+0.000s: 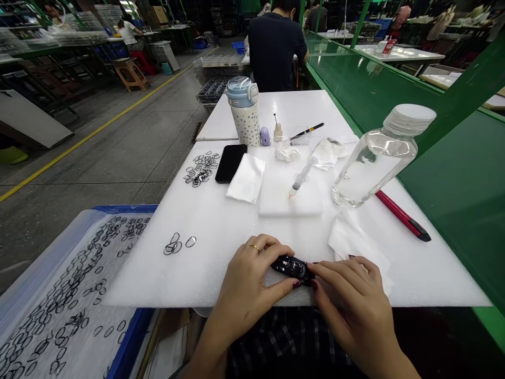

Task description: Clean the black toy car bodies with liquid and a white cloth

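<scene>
Near the front edge of the white foam-covered table [221, 263], a small glossy black moulded part [292, 267] is held between both hands. My left hand [252, 279] grips its left end with thumb and fingers, a ring on one finger. At the other end my right hand [351, 295] pinches it between thumb and fingertips. Just beyond lies a white foam block [276, 202] with a syringe [303, 178] resting on it, tip toward me. To the left are a few loose thin black rings [172, 245]; farther off sits a pile of similar rings [201, 171].
A clear bottle [379, 158] stands at right beside a red-handled cutter [404, 216]. Behind are a phone [231, 163], folded cloth [246, 178], dotted tumbler [245, 118], small vial [278, 132] and brush [307, 131]. A blue-edged tray [130, 337] of rings is lower left; a person [276, 50] sits ahead.
</scene>
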A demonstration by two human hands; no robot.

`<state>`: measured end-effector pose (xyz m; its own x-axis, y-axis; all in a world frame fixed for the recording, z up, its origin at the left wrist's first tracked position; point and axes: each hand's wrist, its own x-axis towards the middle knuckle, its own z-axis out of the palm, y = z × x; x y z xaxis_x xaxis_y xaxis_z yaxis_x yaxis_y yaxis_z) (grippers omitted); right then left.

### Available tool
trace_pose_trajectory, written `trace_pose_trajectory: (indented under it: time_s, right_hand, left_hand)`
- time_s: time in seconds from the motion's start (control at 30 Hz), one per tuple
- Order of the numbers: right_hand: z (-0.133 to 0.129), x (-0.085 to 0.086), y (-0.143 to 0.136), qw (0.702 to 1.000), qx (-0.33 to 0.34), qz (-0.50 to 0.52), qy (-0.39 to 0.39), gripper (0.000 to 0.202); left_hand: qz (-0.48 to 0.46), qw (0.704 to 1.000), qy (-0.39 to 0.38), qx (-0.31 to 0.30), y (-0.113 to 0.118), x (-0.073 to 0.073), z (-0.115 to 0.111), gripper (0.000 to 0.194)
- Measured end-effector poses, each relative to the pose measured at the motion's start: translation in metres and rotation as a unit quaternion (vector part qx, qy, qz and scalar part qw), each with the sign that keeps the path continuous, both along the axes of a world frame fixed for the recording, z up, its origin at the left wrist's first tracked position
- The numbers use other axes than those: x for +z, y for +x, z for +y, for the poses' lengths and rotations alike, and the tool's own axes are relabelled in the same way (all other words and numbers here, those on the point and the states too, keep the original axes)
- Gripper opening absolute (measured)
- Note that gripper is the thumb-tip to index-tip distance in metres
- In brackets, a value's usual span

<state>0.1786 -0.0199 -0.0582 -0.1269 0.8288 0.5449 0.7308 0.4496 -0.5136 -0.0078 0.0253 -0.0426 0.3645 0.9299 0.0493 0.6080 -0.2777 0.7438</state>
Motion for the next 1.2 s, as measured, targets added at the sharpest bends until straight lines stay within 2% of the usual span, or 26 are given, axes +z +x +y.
trace_pose_trajectory:
  time_s: [0.17, 0.4, 0.6, 0.77, 0.9, 1.07, 1.2]
  right_hand:
    - [-0.003, 0.0, -0.002, 0.999, -0.01, -0.023, 0.036, 0.02]
    - [-0.003, -0.003, -0.006, 0.997, -0.008, -0.07, 0.032, 0.017]
    - [-0.001, 0.001, -0.006, 0.997, 0.007, -0.076, -0.001, 0.018]
    - [0.003, 0.011, 0.014, 0.994, 0.048, -0.052, -0.085, 0.023]
    - [0.005, 0.011, 0.02, 0.997, 0.023, -0.062, -0.05, 0.022]
    - [0.005, 0.006, 0.006, 0.998, 0.016, -0.029, -0.045, 0.026]
    - [0.007, 0.004, -0.002, 0.999, 0.013, -0.021, -0.022, 0.018]
  left_hand:
    - [0.004, 1.0, 0.005, -0.01, -0.003, -0.001, 0.0, 0.035]
    - [0.009, 1.0, 0.01, -0.009, -0.004, -0.004, -0.002, 0.035]
    - [0.011, 1.0, 0.011, -0.013, -0.003, -0.005, -0.001, 0.03]
    - [0.009, 1.0, 0.022, -0.004, -0.002, -0.005, -0.002, 0.023]
    - [0.001, 1.0, 0.025, -0.002, -0.001, -0.005, -0.001, 0.02]
    - [0.0, 1.0, 0.022, 0.003, 0.0, -0.004, 0.0, 0.02]
    - [-0.002, 1.0, 0.02, 0.0, 0.0, -0.003, 0.0, 0.02]
